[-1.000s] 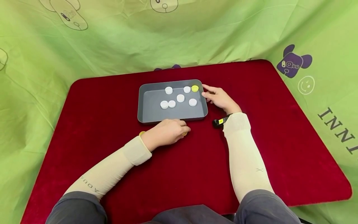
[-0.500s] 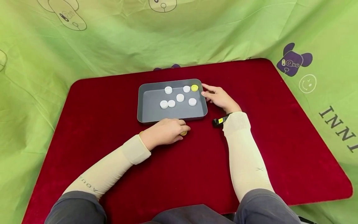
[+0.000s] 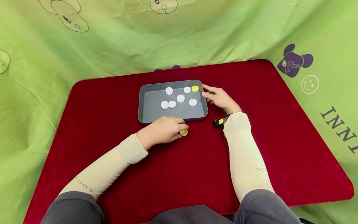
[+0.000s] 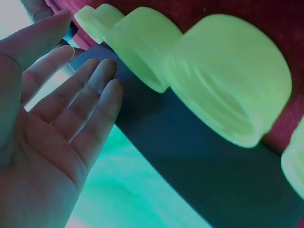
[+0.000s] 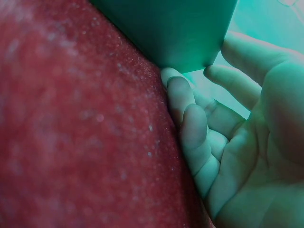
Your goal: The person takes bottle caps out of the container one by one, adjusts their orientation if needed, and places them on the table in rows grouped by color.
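Observation:
My left hand (image 3: pixel 162 130) is at the near side of the grey tray (image 3: pixel 151 116), its thumb and fingertips at a yellow bottle cap (image 3: pixel 183 132). In the left wrist view the left hand (image 4: pixel 57 123) has its fingers extended and thumb apart. Several yellow caps stand in a row beside it, the largest-looking cap (image 4: pixel 228 80) with its ribbed hollow side showing; in the head view the hand and forearm hide most of that row. At the tray's right wall, my right hand (image 3: pixel 222 99) touches the outside with fingertips; the right wrist view shows the other fingers (image 5: pixel 194 128) loosely bent.
Inside the tray lie several white caps (image 3: pixel 181 98) and one yellow cap (image 3: pixel 195 88) at the far right corner. A red cloth (image 3: pixel 179 174) covers the table, and green curtains (image 3: pixel 117 40) hang around its far and side edges.
My left hand has shifted slightly left, uncovering more of the yellow cap at its fingertips and covering the yellow cap by its wrist. The right hand stays at the tray.

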